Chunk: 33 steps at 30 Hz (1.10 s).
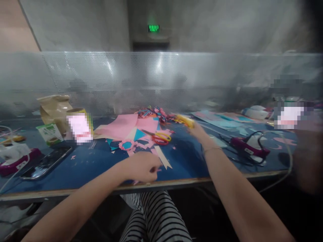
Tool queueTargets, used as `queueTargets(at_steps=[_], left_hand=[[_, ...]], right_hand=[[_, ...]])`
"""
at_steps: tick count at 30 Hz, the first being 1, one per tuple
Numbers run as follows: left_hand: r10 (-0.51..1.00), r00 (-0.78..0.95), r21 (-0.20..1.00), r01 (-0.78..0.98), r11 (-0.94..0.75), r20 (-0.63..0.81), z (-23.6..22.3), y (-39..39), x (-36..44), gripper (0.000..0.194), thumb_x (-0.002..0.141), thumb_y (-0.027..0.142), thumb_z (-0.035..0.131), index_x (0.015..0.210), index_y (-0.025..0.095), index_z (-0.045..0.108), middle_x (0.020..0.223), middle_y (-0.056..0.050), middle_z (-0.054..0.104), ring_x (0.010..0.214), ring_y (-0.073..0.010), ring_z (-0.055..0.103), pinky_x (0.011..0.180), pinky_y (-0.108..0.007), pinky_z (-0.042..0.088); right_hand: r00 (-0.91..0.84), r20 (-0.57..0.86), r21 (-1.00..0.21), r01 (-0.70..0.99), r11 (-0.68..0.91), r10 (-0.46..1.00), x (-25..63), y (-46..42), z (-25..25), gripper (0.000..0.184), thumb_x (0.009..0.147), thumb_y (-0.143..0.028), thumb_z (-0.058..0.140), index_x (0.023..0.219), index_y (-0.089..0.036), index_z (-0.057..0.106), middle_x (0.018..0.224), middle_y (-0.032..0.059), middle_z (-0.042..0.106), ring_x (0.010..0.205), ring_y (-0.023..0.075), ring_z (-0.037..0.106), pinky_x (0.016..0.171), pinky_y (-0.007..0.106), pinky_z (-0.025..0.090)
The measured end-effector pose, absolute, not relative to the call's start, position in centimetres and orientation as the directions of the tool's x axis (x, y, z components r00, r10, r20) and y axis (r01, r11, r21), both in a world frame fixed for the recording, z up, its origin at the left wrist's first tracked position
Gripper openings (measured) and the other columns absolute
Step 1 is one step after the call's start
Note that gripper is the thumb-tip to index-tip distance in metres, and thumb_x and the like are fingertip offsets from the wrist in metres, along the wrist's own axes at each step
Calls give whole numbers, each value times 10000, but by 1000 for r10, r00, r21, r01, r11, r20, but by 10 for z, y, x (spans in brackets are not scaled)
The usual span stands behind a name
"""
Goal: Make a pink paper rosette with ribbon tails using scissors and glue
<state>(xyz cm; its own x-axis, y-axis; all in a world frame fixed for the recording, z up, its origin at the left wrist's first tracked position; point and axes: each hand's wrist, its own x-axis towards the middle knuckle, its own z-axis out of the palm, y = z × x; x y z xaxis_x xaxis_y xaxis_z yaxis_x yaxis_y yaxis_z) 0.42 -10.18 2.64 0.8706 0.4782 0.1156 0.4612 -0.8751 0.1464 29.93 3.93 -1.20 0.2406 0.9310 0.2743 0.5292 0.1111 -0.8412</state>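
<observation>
My left hand (142, 167) rests near the front edge of the blue table (83, 164), fingers curled in a pinch on a small pink paper piece that I can barely make out. My right hand (198, 129) reaches far across the table and closes on a yellow object (185, 120), blurred by motion. Between the hands lie pink paper sheets (121, 126), blue and pink cut-outs (127, 144), a cream paper strip (163, 157) and scissors (159, 137) with yellow and red handles.
A phone (46, 162) lies at the left beside a purple and white glue gun (15, 158), a green box (49, 133) and a brown paper bag (54, 109). Another glue gun (249, 146) with a cable sits right. A perforated metal screen (161, 77) backs the table.
</observation>
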Motion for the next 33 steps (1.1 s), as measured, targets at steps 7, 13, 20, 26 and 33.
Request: queueTargets(at_steps=[7,13,20,26,33], left_hand=[[516,787,34,537,-843,337,-19,-162,25,131,738,184,459,725,149,584,1130,-76,556,936,-187,502,832,-340,408],[662,548,175,687,-705,512,-48,-164,37,109,713,116,473,669,159,564,1122,-72,548,934,-196,477,841,-376,421],[670,503,150,728,-669,546,-53,-159,43,99,668,80,498,663,161,554,1098,-66,555,889,-190,463,809,-363,439],[686,488,120,762,-636,540,-55,-159,49,88,663,108,513,679,175,568,1080,-34,568,874,-201,454,748,-369,449],[703,452,128,785,-605,549,-59,-160,52,69,666,123,505,675,170,555,1092,-36,548,876,-201,441,760,-374,435]], right_hand=[[-254,154,-932,283,226,955,293,15,-15,350,621,-315,504,941,-175,477,578,-36,474,477,75,419,450,187,324],[-448,170,-799,459,389,878,273,-5,-15,509,645,-444,571,1052,-155,469,863,38,586,701,138,533,620,246,424],[-524,259,-502,645,577,811,255,-21,-7,443,633,-329,603,1037,-161,540,946,55,611,890,206,548,802,290,414],[-548,275,-381,692,613,790,254,-22,-8,358,631,-288,586,962,-153,567,902,59,603,821,190,549,761,284,416],[-587,255,-333,693,640,768,256,-16,-12,266,626,-253,579,873,-155,572,899,61,586,792,177,534,733,278,408]])
